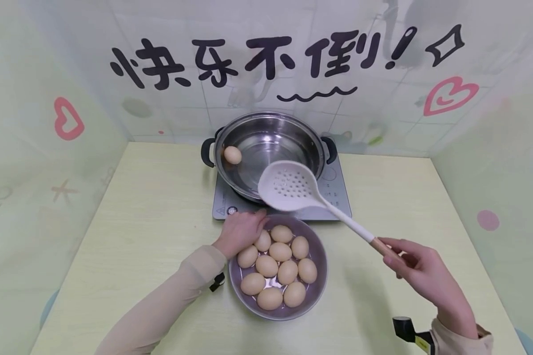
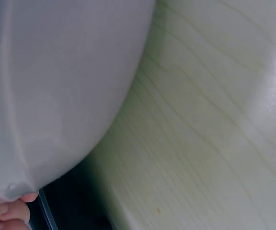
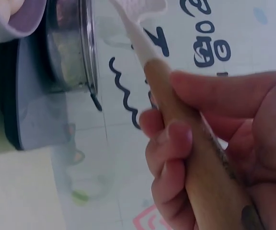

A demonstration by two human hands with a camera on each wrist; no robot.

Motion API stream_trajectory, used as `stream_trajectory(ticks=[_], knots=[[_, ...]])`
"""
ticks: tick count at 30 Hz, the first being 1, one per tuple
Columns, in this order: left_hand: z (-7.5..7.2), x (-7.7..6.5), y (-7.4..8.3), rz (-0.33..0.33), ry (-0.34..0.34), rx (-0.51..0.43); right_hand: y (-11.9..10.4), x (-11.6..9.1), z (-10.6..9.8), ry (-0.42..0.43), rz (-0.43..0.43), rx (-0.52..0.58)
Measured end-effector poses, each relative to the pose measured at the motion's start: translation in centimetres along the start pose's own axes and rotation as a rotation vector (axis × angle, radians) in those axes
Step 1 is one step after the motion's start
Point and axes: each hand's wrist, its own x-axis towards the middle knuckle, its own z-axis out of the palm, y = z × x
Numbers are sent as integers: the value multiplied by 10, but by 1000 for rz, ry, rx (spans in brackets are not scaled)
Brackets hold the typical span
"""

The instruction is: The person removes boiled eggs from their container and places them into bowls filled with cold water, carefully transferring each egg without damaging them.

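My right hand point(image 1: 419, 268) grips the wooden handle point(image 3: 195, 158) of a white slotted ladle point(image 1: 288, 185). The ladle's perforated head hangs over the near rim of a steel pot point(image 1: 271, 133), with nothing seen in it. One egg point(image 1: 233, 155) lies at the left inside the pot. With my left hand point(image 1: 242, 229) I hold the far left rim of a grey-purple bowl point(image 1: 322, 276); several brown eggs point(image 1: 280, 251) lie in it. The left wrist view shows the bowl's outer wall point(image 2: 71, 96) and fingertips point(image 2: 13, 211) at its edge.
Under the pot is a flat induction cooker point(image 1: 328, 190), just behind the bowl. The pot has black side handles point(image 1: 208, 152). A pale wood-look table point(image 1: 160, 197) carries everything. A printed sheet point(image 1: 173, 113) with black lettering covers the back wall; similar sheets cover both sides.
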Motion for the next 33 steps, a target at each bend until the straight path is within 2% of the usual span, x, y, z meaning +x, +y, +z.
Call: stream_trajectory(ticks=[4,10,18,21,27,33], knots=[[-1,-1,0,-4,-18,-14,-9,21,10,58,80,-17],[-1,-1,1,-8,-35,0,-19,54,34,126,123,2],[0,-1,1,-14,-41,4,-27,90,58,233,43,-95],[0,0,1,-20,-45,-6,-28,99,64,244,17,-107],[0,0,0,-25,-63,-4,-32,115,74,261,20,-137],[0,-1,-1,-7,-32,12,-35,128,83,270,14,-158]])
